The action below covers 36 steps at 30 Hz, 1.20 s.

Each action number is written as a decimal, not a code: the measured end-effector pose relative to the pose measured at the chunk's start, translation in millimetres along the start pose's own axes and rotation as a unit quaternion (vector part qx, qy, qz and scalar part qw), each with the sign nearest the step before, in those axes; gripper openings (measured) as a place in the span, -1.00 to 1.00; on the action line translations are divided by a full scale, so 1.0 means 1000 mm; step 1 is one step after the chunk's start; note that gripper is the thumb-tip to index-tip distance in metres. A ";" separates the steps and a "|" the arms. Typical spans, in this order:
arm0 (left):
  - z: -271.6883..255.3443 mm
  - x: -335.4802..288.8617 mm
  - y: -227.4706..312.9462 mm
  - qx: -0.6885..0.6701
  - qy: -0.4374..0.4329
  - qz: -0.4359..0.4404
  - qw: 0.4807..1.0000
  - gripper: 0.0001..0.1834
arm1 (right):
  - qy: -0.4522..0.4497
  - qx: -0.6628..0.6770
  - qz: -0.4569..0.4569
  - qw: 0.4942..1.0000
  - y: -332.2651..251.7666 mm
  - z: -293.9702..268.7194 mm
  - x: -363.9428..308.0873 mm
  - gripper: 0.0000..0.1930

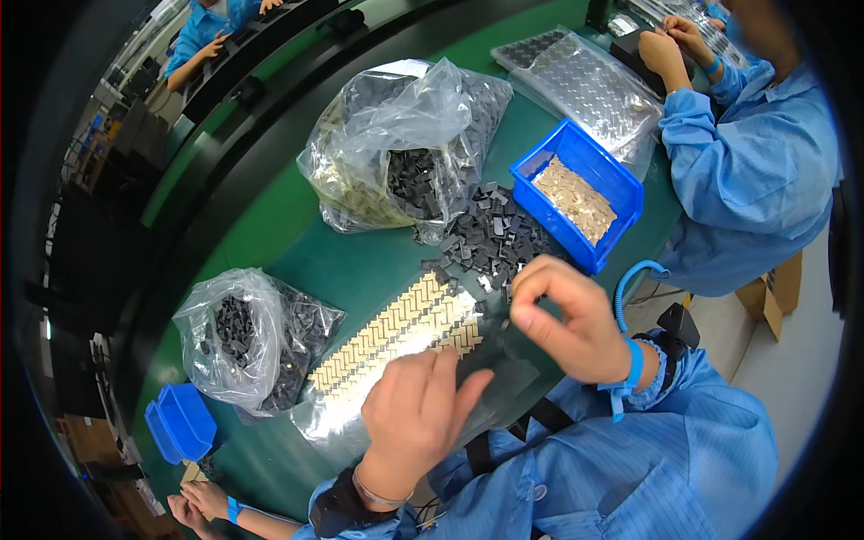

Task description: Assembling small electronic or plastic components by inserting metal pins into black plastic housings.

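Note:
My left hand (418, 409) rests over the near edge of a clear plastic tray (328, 427), its fingers stretched forward and its thumb apart. Beneath the fingertips lie rows of small cream-coloured pieces (382, 333) in a slanted, woven-looking pattern, with dark bits between the rows. To the right, my right hand (576, 324) is raised with thumb and forefinger pinched together; what sits between them is too small to make out. Just beyond it spreads a loose heap of small black plastic parts (495, 238). A blue strap (634, 364) circles my right wrist.
A large clear bag (387, 117) of black parts stands at the back, a smaller bag (261, 360) at left. A blue bin (621, 193) holds thin tan pieces; another blue bin (184, 427) sits far left. Clear trays (594, 90) lie behind. Co-workers' hands (661, 58) work at right and lower left.

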State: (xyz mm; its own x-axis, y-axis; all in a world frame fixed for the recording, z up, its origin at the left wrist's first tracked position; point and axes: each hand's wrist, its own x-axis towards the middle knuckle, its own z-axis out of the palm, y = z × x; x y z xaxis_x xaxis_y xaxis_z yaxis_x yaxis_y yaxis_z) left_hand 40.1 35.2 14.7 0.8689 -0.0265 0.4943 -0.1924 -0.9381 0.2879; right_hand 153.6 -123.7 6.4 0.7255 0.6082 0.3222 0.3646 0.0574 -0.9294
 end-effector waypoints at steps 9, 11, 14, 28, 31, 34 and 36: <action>0.044 0.028 -0.007 -0.076 -0.116 -0.117 0.983 -0.67 | 0.055 0.164 0.052 0.983 0.009 -0.011 0.000 -0.89; 0.053 0.026 -0.010 -0.077 -0.129 -0.118 0.982 -0.68 | 0.054 0.152 0.039 0.986 0.011 -0.012 0.000 -0.89; 0.063 0.025 -0.012 -0.089 -0.139 -0.123 0.978 -0.70 | 0.057 0.161 0.049 0.984 0.014 -0.013 -0.001 -0.89; -0.004 0.013 0.009 -0.685 -0.036 -0.460 0.564 -0.73 | -0.001 0.195 -0.046 0.980 0.010 0.010 -0.004 -0.90; -0.015 -0.006 0.011 -0.726 -0.027 -0.433 0.534 -0.69 | -0.048 0.214 -0.083 0.972 0.005 0.019 -0.004 -0.81; -0.021 -0.020 0.014 -0.760 -0.010 -0.410 0.504 -0.63 | -0.066 0.210 -0.107 0.970 0.000 0.029 -0.002 -0.76; -0.021 -0.025 0.017 -0.807 0.018 -0.380 0.451 -0.62 | -0.072 0.214 -0.111 0.968 -0.001 0.033 -0.002 -0.74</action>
State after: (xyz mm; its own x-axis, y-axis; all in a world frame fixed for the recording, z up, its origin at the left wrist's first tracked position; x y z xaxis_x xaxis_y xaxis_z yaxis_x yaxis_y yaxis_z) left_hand 6.0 27.1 24.5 0.9612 0.1240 -0.2466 0.0487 0.8032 0.5937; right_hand 132.2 -98.6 1.0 0.5577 0.6456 0.5218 0.2049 0.5021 -0.8402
